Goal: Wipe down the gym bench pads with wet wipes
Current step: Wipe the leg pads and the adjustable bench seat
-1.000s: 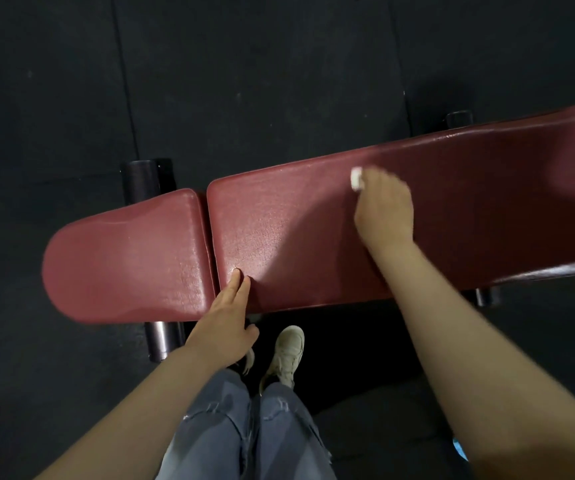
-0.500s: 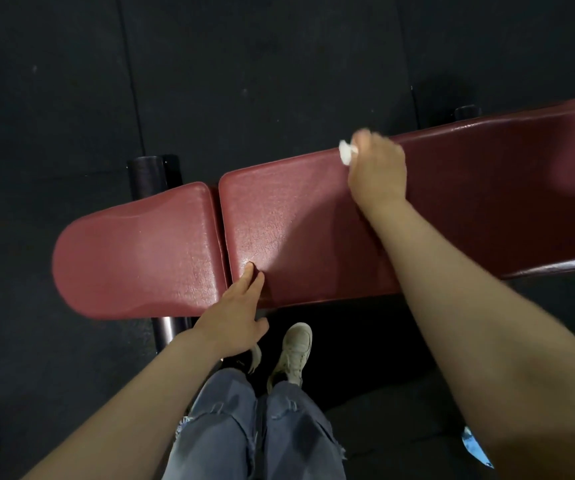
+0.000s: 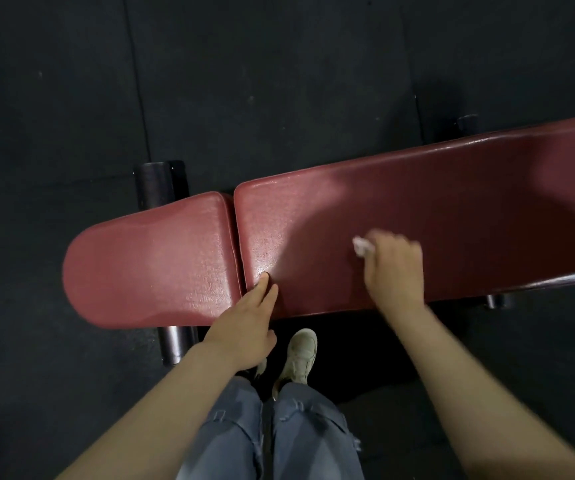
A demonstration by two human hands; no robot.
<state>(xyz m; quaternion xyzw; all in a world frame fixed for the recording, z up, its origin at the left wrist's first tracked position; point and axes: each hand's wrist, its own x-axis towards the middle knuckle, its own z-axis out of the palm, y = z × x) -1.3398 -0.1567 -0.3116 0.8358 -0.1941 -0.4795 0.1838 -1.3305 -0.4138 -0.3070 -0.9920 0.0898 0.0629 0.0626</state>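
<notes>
Right hand (image 3: 395,271) slid wipe (image 3: 362,246) nearer (blurred) across maroon pad (image 3: 469,202).

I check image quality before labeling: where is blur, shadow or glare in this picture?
Head view: right hand and wet wipe are motion-blurred; a dark shadow covers the long pad; soft sheen on the short pad; wide-angle bending at the edges.

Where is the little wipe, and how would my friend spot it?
Find the long dark red bench pad on the right, the bigger of two pads. On it rests the right hand, and the wet wipe pokes out past its fingers. It is the only small, crumpled white thing on the red.
</notes>
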